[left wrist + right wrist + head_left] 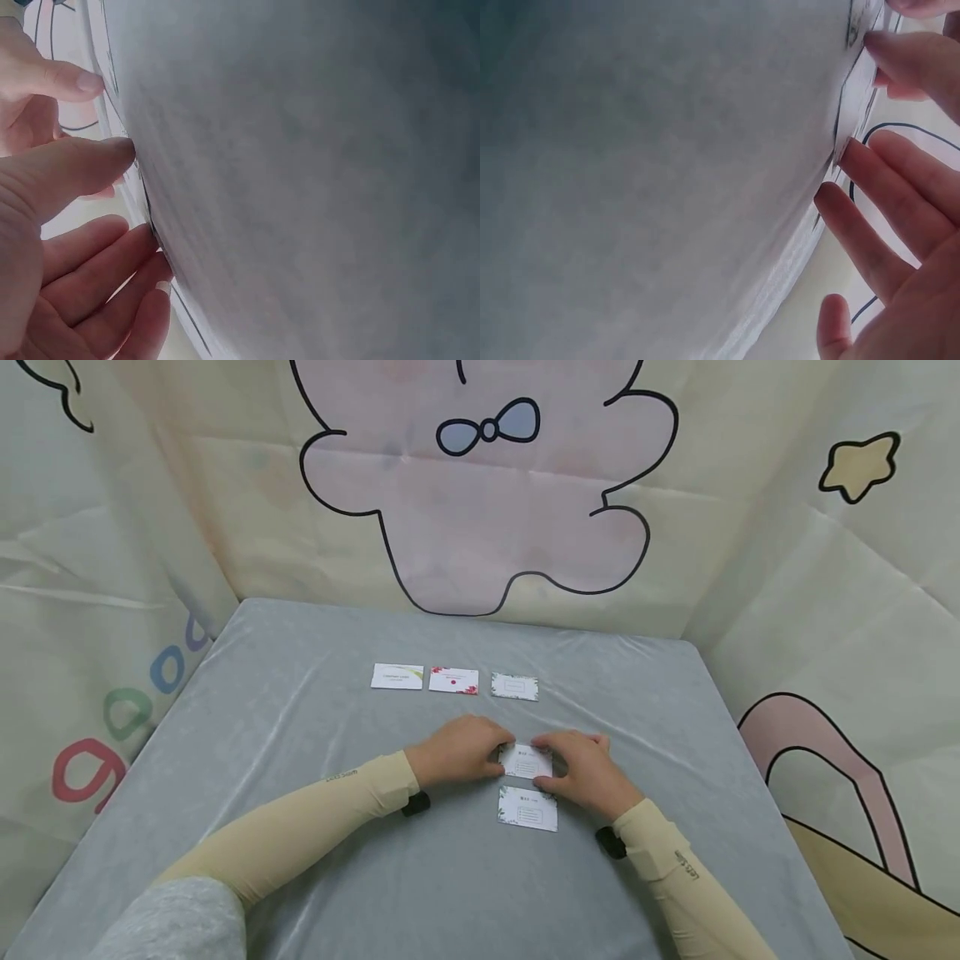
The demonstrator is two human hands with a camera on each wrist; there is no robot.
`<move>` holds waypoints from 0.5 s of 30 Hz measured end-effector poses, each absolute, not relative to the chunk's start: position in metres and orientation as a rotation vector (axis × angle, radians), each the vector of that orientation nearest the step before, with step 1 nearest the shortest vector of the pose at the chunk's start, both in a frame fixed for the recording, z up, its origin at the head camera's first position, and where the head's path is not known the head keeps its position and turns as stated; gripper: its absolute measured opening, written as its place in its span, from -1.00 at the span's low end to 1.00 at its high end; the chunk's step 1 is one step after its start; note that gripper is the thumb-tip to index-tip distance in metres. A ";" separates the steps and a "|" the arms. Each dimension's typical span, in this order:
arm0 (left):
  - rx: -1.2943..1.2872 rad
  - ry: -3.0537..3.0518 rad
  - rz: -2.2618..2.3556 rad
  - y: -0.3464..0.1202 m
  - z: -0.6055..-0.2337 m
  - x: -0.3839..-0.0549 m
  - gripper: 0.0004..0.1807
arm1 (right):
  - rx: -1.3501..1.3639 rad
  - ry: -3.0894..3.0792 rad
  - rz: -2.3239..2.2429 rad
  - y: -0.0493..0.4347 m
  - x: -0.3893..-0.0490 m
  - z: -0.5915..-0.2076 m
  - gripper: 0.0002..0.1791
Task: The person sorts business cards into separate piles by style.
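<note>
A white card [527,762] with printed lines and leafy corners lies between my two hands on the grey cloth. My left hand [460,750] holds its left side, thumb at the near corner and forefinger at the far one. On the opposite side my right hand [588,768] grips it the same way. In the left wrist view the left thumb [90,165] and fingertips meet the card's edge low over the cloth. From the right wrist, the right fingers [889,195] spread along that edge. Just nearer me lies a similar leafy card [528,810].
Along the back sit a card with a green-yellow corner [397,677], one with red flowers and a red dot [453,682], and a leafy-edged one [514,687]. Grey cloth covers the table [360,877]. Cartoon-printed curtains [525,527] hang behind and at both sides.
</note>
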State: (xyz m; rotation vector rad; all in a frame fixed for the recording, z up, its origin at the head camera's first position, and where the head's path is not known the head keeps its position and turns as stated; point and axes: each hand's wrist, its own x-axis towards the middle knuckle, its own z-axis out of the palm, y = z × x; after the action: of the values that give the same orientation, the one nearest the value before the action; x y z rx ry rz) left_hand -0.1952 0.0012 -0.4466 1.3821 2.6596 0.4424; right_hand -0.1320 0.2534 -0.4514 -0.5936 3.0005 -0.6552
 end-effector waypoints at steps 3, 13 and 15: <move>1.370 2.651 0.453 0.000 -0.448 -0.195 -0.60 | -0.572 2.980 -0.683 0.253 -0.132 -0.451 -0.35; 1.323 2.648 0.458 -0.001 -0.450 -0.194 -0.48 | -0.568 2.971 -0.728 0.250 -0.134 -0.452 -0.39; 1.309 2.644 0.477 -0.002 -0.450 -0.194 -0.47 | -0.573 2.975 -0.719 0.249 -0.134 -0.452 -0.39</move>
State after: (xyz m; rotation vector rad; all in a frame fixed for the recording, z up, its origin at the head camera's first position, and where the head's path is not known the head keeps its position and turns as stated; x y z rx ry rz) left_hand -0.1942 -0.0016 -0.4498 1.3093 2.6445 0.4774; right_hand -0.1338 0.2488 -0.4524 -0.5728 2.9750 -0.7191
